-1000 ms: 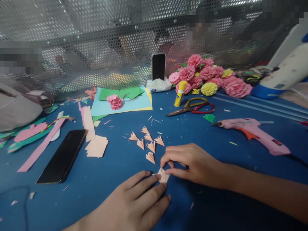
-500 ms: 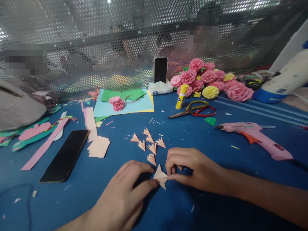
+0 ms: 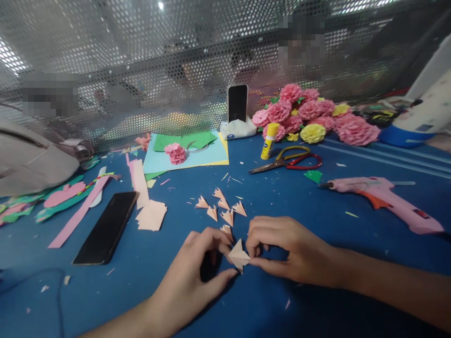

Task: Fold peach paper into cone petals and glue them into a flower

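A pale peach piece of folded paper [image 3: 239,256] with pointed corners is between my hands, just above the blue table. My right hand [image 3: 285,249] pinches its right tip between thumb and fingers. My left hand [image 3: 200,272] is open on the other side, thumb and index finger apart. Its fingertips are close to the paper's left edge and lower point; whether they touch is hard to tell. Beyond my hands lie several small folded peach paper pieces [image 3: 227,217], one partly behind my left fingers. A stack of peach paper squares [image 3: 152,216] sits further left.
A black phone [image 3: 105,228] lies at left. Scissors [image 3: 278,162], a glue stick [image 3: 269,142] and paper flowers [image 3: 306,112] stand or lie behind. A pink glue gun [image 3: 387,197] rests at right. Another phone [image 3: 237,103] leans upright on a tissue pack [image 3: 239,130] before the perforated metal panel [image 3: 141,61].
My left thumb and index finger have spread apart from their pinch on the folded paper. My right hand keeps its pinch. The view has shifted slightly, so everything sits further right.
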{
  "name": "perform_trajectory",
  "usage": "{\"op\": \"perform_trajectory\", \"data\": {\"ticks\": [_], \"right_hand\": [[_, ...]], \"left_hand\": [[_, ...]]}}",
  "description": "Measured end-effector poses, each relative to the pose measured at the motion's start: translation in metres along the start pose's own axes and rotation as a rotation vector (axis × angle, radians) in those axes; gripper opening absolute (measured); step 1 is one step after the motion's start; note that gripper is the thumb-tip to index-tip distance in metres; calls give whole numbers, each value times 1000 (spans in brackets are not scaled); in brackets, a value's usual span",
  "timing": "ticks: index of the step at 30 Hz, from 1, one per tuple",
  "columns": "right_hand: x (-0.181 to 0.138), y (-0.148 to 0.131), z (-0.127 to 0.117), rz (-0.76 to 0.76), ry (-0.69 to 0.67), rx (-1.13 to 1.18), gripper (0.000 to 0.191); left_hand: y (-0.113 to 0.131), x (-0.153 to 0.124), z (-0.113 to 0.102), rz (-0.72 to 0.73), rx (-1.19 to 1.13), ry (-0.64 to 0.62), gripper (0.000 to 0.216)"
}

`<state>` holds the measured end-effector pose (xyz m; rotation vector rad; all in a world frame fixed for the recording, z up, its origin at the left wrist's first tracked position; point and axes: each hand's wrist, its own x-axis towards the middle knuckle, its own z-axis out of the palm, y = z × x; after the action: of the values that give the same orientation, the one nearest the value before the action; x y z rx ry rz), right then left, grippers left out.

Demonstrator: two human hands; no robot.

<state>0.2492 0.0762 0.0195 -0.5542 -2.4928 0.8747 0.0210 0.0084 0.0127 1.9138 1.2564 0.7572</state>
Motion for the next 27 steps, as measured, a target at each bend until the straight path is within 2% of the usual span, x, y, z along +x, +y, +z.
{"op": "perform_trajectory", "data": {"ticks": [4,7,18,20,24,27], "right_hand": [[0,-2,1,-39,22,-5,6],[-1,-3,2,-52,28,-12,8],[-2,-3,3,-119,-7,-103,9],[-3,-3,4,-76,10,-68,8],[-3,-6,6,108,73,-16,13],[-2,-10,7,204,34,-7,16]], "left_hand": [[5,7,7,-63,-179,-14,15],[9,8,11,-72,-205,0,5],[19,10,17,-74,-261,88,17],[20,10,17,-78,-274,102,17],[17,10,17,-109,-324,85,13],[16,9,17,-134,-360,70,9]]}}
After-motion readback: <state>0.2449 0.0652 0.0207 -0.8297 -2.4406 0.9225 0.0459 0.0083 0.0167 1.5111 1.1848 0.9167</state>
